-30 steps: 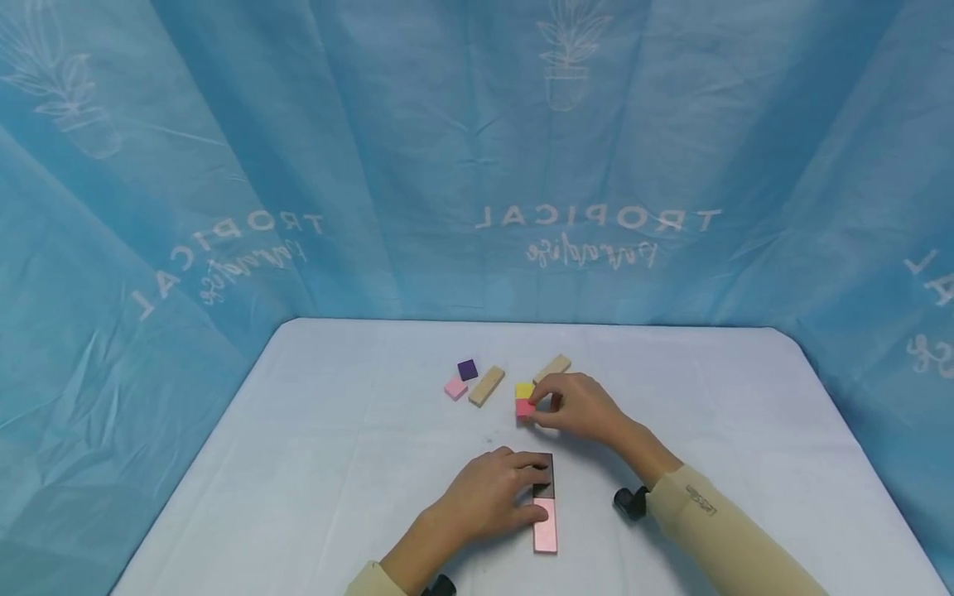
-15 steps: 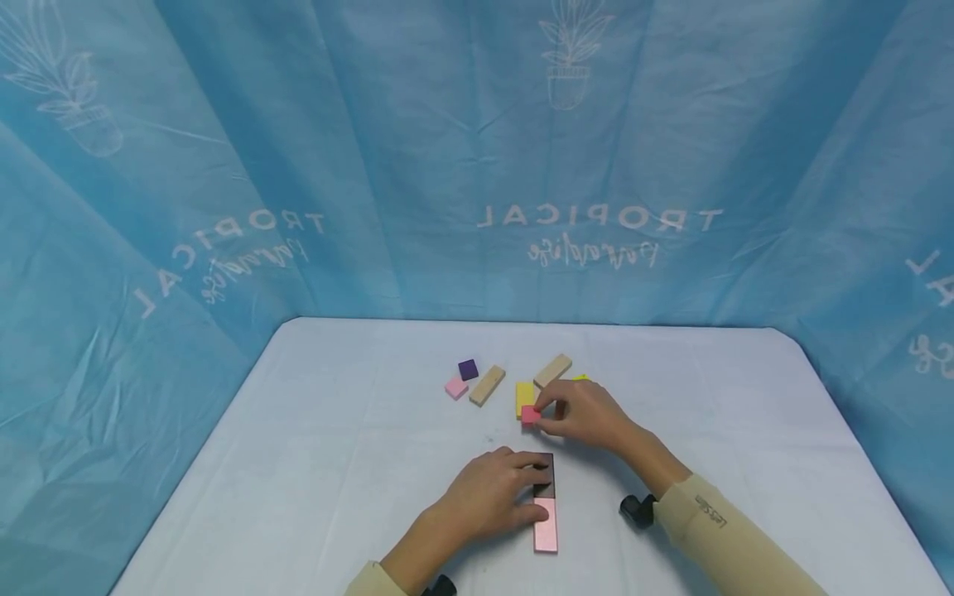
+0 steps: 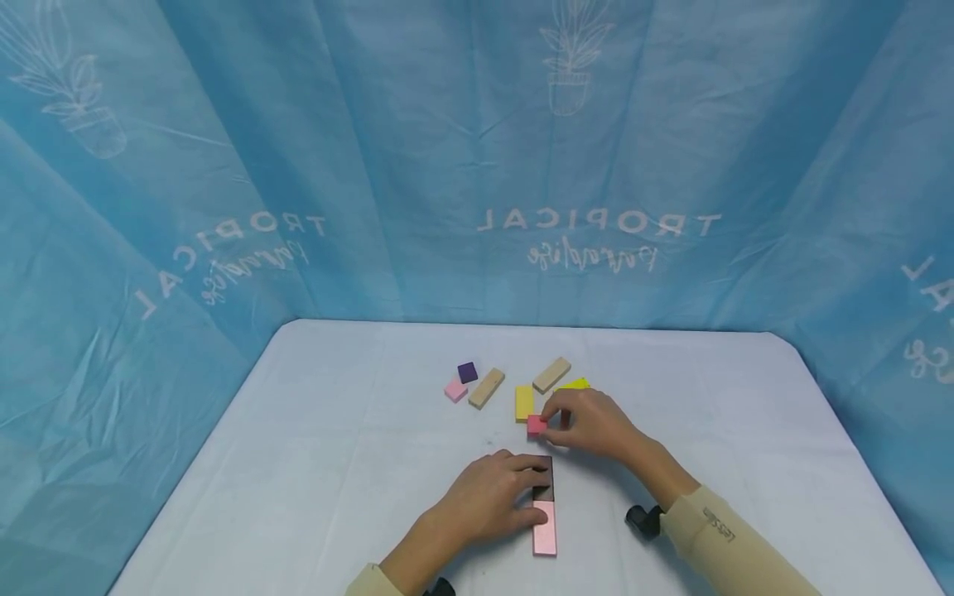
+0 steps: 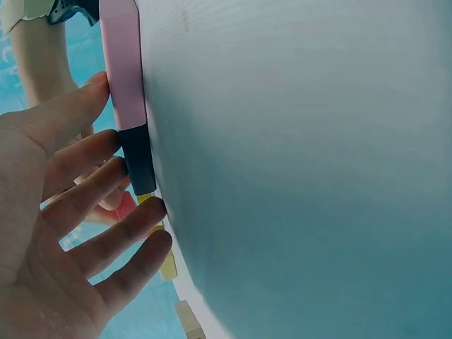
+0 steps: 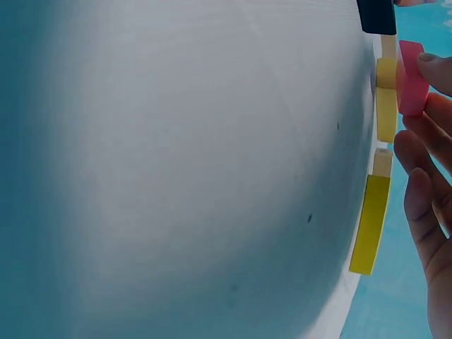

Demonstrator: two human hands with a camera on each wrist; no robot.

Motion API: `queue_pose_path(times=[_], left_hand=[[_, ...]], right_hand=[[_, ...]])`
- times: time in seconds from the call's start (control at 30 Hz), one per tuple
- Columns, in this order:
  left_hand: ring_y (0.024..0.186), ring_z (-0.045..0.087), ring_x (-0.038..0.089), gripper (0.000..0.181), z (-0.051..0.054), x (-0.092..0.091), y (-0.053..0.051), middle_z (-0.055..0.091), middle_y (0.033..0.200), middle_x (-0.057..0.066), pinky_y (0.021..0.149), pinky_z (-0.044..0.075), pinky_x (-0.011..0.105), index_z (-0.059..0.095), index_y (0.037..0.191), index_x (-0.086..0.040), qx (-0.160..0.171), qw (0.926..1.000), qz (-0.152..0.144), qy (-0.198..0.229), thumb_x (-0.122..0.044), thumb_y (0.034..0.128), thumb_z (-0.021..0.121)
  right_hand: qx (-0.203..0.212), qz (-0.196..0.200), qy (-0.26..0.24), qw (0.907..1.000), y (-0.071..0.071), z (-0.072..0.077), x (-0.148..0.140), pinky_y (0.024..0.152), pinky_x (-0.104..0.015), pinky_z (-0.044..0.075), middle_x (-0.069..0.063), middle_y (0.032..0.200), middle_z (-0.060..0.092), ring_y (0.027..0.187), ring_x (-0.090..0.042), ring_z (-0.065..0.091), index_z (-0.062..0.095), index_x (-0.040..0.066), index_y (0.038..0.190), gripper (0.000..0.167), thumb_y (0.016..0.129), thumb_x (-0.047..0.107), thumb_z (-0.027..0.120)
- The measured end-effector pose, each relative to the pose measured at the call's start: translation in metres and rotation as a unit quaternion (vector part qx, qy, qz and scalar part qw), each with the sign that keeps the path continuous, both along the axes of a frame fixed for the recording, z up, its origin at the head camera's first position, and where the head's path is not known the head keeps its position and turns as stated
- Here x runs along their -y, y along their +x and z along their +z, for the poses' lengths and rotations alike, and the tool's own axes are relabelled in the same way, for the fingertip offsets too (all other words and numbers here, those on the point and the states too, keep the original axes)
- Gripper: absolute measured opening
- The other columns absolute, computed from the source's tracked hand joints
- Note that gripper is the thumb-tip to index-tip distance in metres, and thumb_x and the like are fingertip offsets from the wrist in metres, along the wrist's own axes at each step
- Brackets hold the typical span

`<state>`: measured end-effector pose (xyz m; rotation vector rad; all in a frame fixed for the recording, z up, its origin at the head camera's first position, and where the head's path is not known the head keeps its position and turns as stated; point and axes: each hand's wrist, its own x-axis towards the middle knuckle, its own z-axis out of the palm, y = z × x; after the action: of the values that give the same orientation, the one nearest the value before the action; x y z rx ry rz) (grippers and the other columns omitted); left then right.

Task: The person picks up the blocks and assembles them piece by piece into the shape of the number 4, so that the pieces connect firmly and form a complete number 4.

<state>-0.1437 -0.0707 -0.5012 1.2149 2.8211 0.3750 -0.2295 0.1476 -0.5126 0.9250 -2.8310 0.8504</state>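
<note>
A blue curtain (image 3: 417,149) with white letters and plant drawings stands behind and beside the white table (image 3: 358,430). Two beige sleeves come in from the near side, and of these the right sleeve (image 3: 734,538) shows more. The left hand (image 3: 488,495) has its fingers spread and quite straight; its fingertips touch the row of blocks before it. The right hand (image 3: 592,420) pinches the red block between thumb and fingers. The long pink block (image 3: 545,540) lies nearest to the person, and its far end meets the dark block (image 4: 140,164). Farther away there are two wooden blocks, the left one (image 3: 487,388) and the right one (image 3: 551,375). A yellow block (image 3: 524,403) lies just beyond the red block (image 3: 535,426), and a second yellow block (image 3: 575,384) is partly hidden behind the right hand. The smallest are a purple cube (image 3: 467,372) and a pale pink cube (image 3: 456,390), just beside each other.
</note>
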Motion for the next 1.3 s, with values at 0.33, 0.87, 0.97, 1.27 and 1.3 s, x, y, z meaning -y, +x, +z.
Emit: queue_pose_path(times=[0.33, 0.87, 0.97, 1.27, 1.3], left_hand=[[0.108, 0.054, 0.011, 0.042, -0.002, 0.000, 0.001, 0.054, 0.131, -0.014, 0.084, 0.049, 0.031, 0.068, 0.121, -0.027, 0.001, 1.0000, 0.000, 0.001, -0.050, 0.0854, 0.067], [0.108, 0.055, 0.012, 0.043, -0.003, 0.001, -0.002, 0.055, 0.131, -0.012, 0.085, 0.049, 0.032, 0.068, 0.120, -0.026, -0.011, 0.9999, -0.006, 0.007, -0.051, 0.0854, 0.067], [0.108, 0.055, 0.012, 0.043, -0.003, 0.000, -0.002, 0.055, 0.131, -0.012, 0.085, 0.049, 0.032, 0.068, 0.120, -0.026, -0.015, 0.9998, -0.008, 0.008, -0.051, 0.0855, 0.067], [0.110, 0.054, 0.012, 0.043, -0.001, 0.000, 0.000, 0.055, 0.132, -0.013, 0.087, 0.048, 0.032, 0.067, 0.121, -0.026, -0.002, 1.0000, -0.002, 0.006, -0.050, 0.0854, 0.067], [0.110, 0.054, 0.012, 0.043, -0.001, 0.000, 0.000, 0.055, 0.132, -0.013, 0.088, 0.048, 0.032, 0.067, 0.121, -0.026, -0.002, 1.0000, -0.001, 0.005, -0.050, 0.0854, 0.067]], right_hand=[[0.025, -0.006, 0.015, 0.9996, 0.010, -0.002, -0.002, 0.064, -0.024, 0.046, 0.022, 0.084, 0.061, 0.070, -0.003, 0.053, 0.072, 0.030, 0.095, 0.022, 0.077, 0.041, 0.079], [0.035, 0.042, 0.037, 0.9978, 0.008, -0.004, -0.005, 0.067, -0.024, 0.047, 0.024, 0.095, 0.062, 0.075, -0.002, 0.055, 0.074, 0.032, 0.105, 0.023, 0.083, 0.036, 0.075], [0.037, 0.049, 0.041, 0.9973, 0.008, -0.004, -0.005, 0.068, -0.024, 0.047, 0.023, 0.095, 0.062, 0.075, -0.002, 0.054, 0.074, 0.032, 0.105, 0.022, 0.084, 0.037, 0.074], [0.039, 0.056, 0.045, 0.9966, 0.010, -0.002, -0.005, 0.077, -0.029, 0.048, 0.023, 0.097, 0.063, 0.084, -0.001, 0.057, 0.075, 0.032, 0.104, 0.019, 0.085, 0.037, 0.072], [0.040, 0.055, 0.047, 0.9966, 0.011, -0.001, -0.004, 0.080, -0.030, 0.048, 0.023, 0.098, 0.063, 0.087, -0.001, 0.057, 0.075, 0.032, 0.103, 0.019, 0.086, 0.037, 0.072]])
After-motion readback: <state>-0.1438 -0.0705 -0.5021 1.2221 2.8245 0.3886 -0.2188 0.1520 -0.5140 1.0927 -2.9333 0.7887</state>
